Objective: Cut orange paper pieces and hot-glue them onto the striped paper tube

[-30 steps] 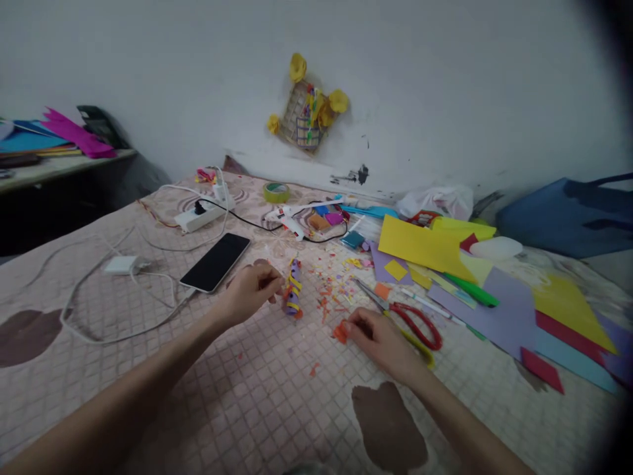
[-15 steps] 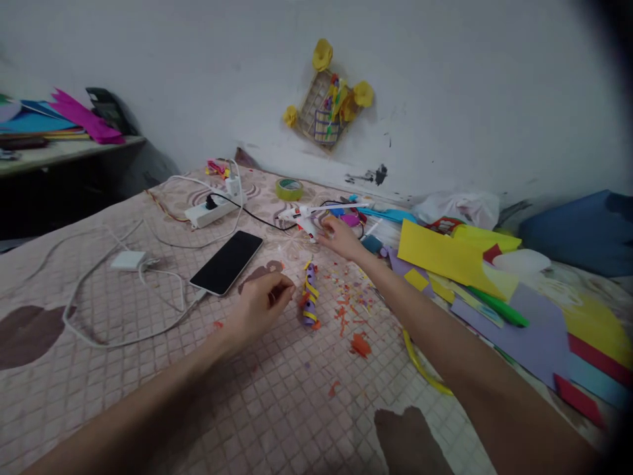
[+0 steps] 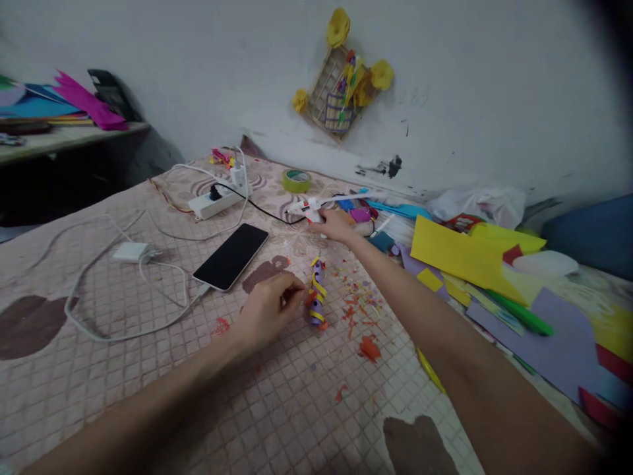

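My right hand (image 3: pixel 336 224) reaches far across the bedspread, its fingers closed round the handle of a white glue gun (image 3: pixel 302 208). A long pale glue stick (image 3: pixel 346 196) sticks out of the gun's back end. Nearer to me, my left hand (image 3: pixel 271 303) is closed in a pinch; whatever its fingertips hold is too small to make out. Just right of those fingertips lies a purple paper roll (image 3: pixel 317 313) with a yellow strip wound round it and dark spots. Orange bits show beside the roll, close to the fingertips.
A phone (image 3: pixel 231 256) on a white cable lies left of centre, behind it a power strip (image 3: pixel 217 201) and green tape (image 3: pixel 297 181). Paper scraps (image 3: pixel 370 348) litter the right of the roll. Coloured sheets (image 3: pixel 459 257) are heaped at the right. A wall hanging (image 3: pixel 336 99) is above.
My right hand has closed round the glue gun's handle and tipped the gun more level. My left hand keeps its pinch beside the roll. The view has shifted slightly.
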`<state>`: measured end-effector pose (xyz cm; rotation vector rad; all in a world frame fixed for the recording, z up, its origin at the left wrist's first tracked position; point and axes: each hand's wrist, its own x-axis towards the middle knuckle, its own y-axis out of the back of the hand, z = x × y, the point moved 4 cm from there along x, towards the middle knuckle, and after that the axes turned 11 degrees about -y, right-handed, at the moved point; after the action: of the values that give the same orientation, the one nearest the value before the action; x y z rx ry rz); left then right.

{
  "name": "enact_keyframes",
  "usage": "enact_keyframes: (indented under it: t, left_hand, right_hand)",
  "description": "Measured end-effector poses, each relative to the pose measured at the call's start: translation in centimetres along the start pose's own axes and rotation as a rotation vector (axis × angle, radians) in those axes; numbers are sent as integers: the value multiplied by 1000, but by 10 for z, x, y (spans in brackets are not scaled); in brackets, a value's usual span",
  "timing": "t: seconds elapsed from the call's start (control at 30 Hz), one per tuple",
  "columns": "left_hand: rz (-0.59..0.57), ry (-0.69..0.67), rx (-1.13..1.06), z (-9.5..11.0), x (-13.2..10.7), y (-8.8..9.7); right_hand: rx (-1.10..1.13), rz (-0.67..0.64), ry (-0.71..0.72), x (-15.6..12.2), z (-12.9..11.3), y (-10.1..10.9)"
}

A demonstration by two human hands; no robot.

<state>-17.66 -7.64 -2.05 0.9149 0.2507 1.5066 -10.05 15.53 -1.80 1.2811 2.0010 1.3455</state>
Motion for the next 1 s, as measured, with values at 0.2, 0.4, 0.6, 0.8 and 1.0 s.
enact_keyframes:
  t: [0.2, 0.4, 0.6, 0.8, 1.0]
  left_hand:
    - [-7, -36, 6, -2, -1, -3]
    - [19, -23, -5, -10, 3, -3]
    - [37, 98, -35, -8, 22, -6]
    - [-103, 169, 46, -6, 41, -17]
    - [-128, 251, 250, -5, 45, -33]
  right_hand:
    - [125, 160, -79, -24, 11, 47]
    - [425, 297, -202, -83, 38, 102]
    - [452, 306, -296, -144, 55, 111]
    - [502, 297, -357, -175, 61, 103]
    - [479, 259, -361, -189, 65, 92]
